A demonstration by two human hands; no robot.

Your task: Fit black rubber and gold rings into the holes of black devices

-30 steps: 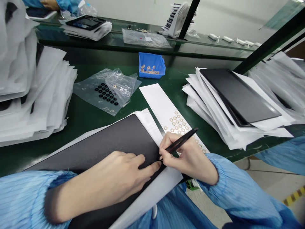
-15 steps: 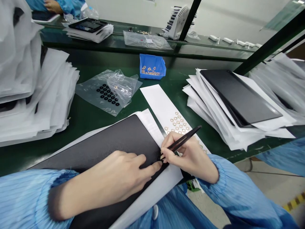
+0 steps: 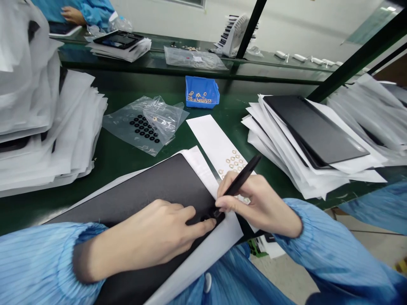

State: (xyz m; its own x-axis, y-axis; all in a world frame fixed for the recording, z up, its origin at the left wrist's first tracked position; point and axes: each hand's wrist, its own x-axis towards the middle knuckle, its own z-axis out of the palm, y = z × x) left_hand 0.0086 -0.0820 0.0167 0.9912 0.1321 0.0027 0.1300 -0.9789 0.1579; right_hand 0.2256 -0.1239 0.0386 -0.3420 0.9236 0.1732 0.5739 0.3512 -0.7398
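My left hand (image 3: 149, 233) lies on a black tablet-like panel (image 3: 136, 190), its fingers reaching toward the panel's near right edge. The panel rests on a white sheet (image 3: 197, 262). My right hand (image 3: 257, 201) is shut on black tweezers (image 3: 240, 180), with their tips down at that same edge, just past my left fingertips. Whatever the tips touch is too small and dark to tell. Behind my right hand lies a white paper strip (image 3: 211, 137) carrying small gold-coloured rings (image 3: 233, 161), some hidden by my fingers.
A plastic bag of black rings (image 3: 143, 127) and a blue bin of gold rings (image 3: 202, 91) stand on the green bench. White-wrapped stacks lie left (image 3: 47, 127) and right (image 3: 311, 127). Above is a glass shelf (image 3: 190, 63); a co-worker's hand (image 3: 71, 15) is far left.
The tweezers now stand more upright in my right hand. My view has tilted slightly, so the bench items sit a little lower in the frame. My left hand stays on the panel.
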